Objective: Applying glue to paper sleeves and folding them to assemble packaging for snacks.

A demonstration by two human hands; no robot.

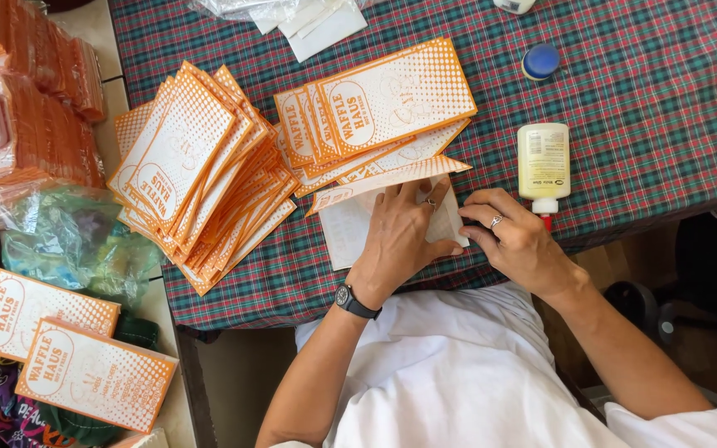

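Glue sits in a pale yellow squeeze bottle [543, 163] lying on the plaid tablecloth [649, 99], its red nozzle pointing toward six o'clock; its level cannot be told. A blue round cap [540, 60] lies apart from the bottle at twelve o'clock of it. Clear plastic bags [31, 124] at nine o'clock of the table hold packed stacks of orange printed sleeves.

At the table's near edge lies a flat paper bag [375, 217], white side up, with an orange dotted flap along its far edge. The left hand [400, 236] comes up from six o'clock, a black watch [352, 302] on the wrist, palm down and flat on the bag; its fingers are spread and nearly straight, pressing the paper rather than gripping it. The right hand [516, 241] comes in from four o'clock, wrist bent, a ring on one finger. Its fingers are curled loosely, the tips meeting the bag's three o'clock edge just beside the left hand's thumb; whether they pinch the paper cannot be told.

A fanned pile of orange bags [201, 170] lies at nine o'clock of the hands, a second pile [375, 108] at twelve o'clock, touching the flap. Two more orange bags [68, 357] rest off the table at eight o'clock.
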